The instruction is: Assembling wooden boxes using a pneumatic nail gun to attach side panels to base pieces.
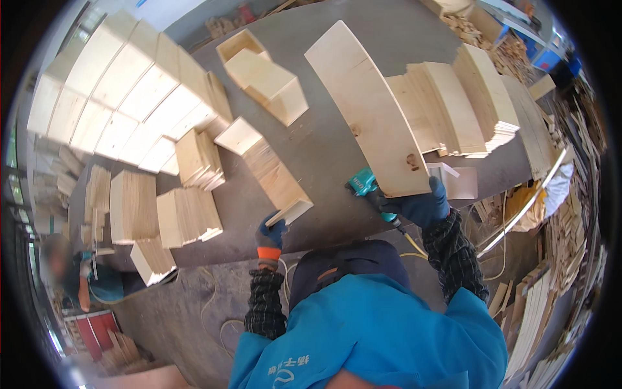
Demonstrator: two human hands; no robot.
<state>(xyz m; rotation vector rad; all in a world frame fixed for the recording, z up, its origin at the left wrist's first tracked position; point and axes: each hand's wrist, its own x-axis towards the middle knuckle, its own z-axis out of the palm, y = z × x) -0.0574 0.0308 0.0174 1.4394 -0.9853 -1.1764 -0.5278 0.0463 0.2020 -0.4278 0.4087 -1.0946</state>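
My left hand (273, 232), in a dark glove with an orange cuff, is closed on the near end piece of a narrow, open wooden box (269, 167) lying on the dark table. My right hand (424, 203), also gloved, grips the near end of a long, pale wooden board (368, 107) with two knots. That board is raised at a slant over the table. Beside my right hand lies a teal power tool (363, 182) with a yellow hose; the board and my hand partly cover it.
Past the narrow box lie further open wooden boxes (267, 78). Finished-looking boxes (129, 78) are piled at the left, with stacks of short boards (189, 214) nearer. Long board stacks (447, 107) stand at the right. A blurred person (97, 282) is at far left.
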